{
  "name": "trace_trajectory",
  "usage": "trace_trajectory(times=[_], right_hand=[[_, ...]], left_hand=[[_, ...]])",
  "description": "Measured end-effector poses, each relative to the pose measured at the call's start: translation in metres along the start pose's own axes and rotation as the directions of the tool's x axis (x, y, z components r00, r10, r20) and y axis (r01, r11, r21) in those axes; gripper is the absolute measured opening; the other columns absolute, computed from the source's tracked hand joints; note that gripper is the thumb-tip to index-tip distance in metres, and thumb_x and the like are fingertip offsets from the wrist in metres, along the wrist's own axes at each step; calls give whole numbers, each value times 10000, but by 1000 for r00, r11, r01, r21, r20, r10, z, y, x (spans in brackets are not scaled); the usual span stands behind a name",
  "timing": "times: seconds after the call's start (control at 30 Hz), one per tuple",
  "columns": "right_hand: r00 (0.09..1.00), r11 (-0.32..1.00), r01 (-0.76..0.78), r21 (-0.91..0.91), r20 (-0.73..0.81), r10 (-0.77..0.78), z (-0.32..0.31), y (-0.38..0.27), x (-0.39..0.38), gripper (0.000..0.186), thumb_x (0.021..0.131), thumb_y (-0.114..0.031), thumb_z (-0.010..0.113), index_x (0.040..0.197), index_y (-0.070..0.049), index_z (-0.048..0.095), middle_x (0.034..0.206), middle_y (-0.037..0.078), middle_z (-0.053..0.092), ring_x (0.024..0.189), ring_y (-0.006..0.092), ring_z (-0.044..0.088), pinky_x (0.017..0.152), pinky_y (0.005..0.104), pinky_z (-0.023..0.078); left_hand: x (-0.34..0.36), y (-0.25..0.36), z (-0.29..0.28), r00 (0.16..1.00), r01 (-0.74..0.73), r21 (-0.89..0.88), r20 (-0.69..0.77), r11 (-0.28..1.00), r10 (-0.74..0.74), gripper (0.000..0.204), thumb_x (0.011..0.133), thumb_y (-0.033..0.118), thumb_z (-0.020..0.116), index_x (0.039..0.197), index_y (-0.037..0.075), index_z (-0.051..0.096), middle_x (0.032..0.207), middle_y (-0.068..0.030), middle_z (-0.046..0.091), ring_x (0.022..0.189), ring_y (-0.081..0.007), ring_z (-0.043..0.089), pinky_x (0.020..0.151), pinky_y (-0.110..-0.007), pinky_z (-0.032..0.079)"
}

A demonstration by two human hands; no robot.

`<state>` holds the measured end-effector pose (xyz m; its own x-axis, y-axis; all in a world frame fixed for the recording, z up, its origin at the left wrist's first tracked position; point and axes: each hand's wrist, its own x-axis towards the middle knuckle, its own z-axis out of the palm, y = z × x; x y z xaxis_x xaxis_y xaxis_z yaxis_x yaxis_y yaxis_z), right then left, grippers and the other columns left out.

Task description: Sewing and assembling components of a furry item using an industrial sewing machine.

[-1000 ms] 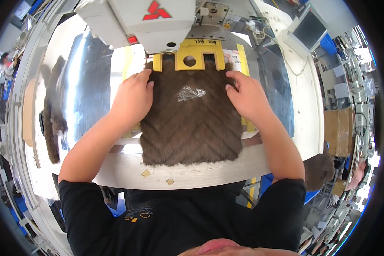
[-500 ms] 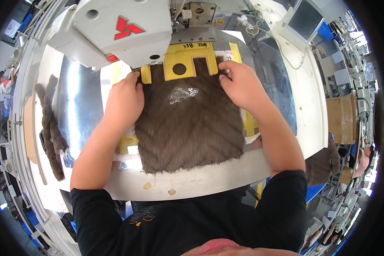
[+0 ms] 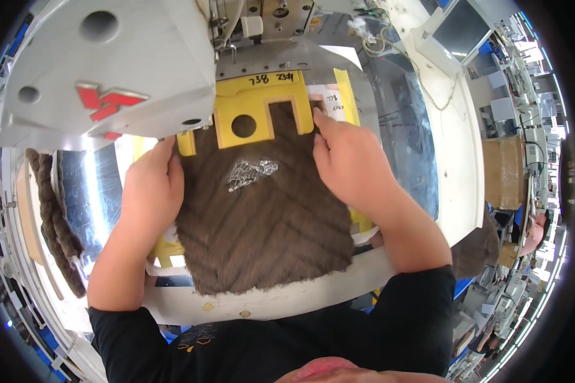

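Note:
A brown fur piece (image 3: 262, 230) with a small crinkled clear patch (image 3: 246, 172) lies beneath a yellow slotted template (image 3: 239, 96) on the machine bed. My left hand (image 3: 153, 188) holds the fur's left edge just below the machine head, fingertips near the template's left prong. My right hand (image 3: 351, 163) is closed on the fur's upper right edge, its index fingertip beside the template's right prong. The white machine head (image 3: 108, 64) hangs over the upper left, partly hiding the template and the far edge of the fur.
Long fur strips (image 3: 54, 217) lie on the left. A small screen (image 3: 457, 32) stands at the back right, with cables below it. A cardboard box (image 3: 501, 172) and more brown fur (image 3: 476, 249) are on the right, among other workstations.
The machine head, template and fur have shifted down and left in the picture, the head now filling more of the upper left. Both my hands moved along with the fur, keeping their hold.

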<state>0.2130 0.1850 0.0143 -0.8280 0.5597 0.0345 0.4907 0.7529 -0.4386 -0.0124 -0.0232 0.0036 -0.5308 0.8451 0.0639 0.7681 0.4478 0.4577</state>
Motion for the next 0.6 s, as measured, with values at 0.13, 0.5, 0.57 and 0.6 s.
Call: trace_trajectory(times=[0.13, 0.5, 0.57, 0.6], right_hand=[[1000, 1000, -23, 4, -1, 23, -1, -2, 0, 370, 952, -86, 573, 1284, 72, 621, 887, 280, 694, 832, 463, 675, 762, 536, 536], [986, 983, -162, 85, -31, 165, -3, -9, 4, 483, 948, -85, 593, 1420, 7, 551, 893, 281, 695, 828, 497, 660, 757, 578, 520], [992, 991, -116, 70, -36, 118, 1, -4, 4, 482, 947, -78, 592, 1422, -4, 556, 882, 278, 693, 824, 495, 661, 754, 572, 521], [992, 993, -105, 45, -63, 107, 2, 0, 2, 482, 946, -71, 590, 1424, -15, 561, 871, 275, 691, 820, 492, 662, 752, 566, 521]], left_hand=[[-3, -2, 2, 999, -44, 5, -24, 999, 44, 333, 947, 23, 566, 1275, -6, 619, 909, -257, 664, 856, -474, 659, 763, -525, 532], [-5, -2, 5, 999, 23, -3, -31, 1000, -23, 313, 938, 30, 597, 1243, -37, 579, 936, -277, 688, 855, -493, 664, 764, -545, 537], [-3, 4, 4, 994, 105, -45, 20, 993, -105, 390, 947, 44, 557, 1313, -70, 483, 867, -292, 675, 821, -500, 663, 752, -564, 537], [0, 7, 4, 992, 120, -50, 39, 991, -118, 459, 957, 53, 518, 1374, -107, 413, 810, -300, 665, 790, -500, 665, 747, -571, 543]])
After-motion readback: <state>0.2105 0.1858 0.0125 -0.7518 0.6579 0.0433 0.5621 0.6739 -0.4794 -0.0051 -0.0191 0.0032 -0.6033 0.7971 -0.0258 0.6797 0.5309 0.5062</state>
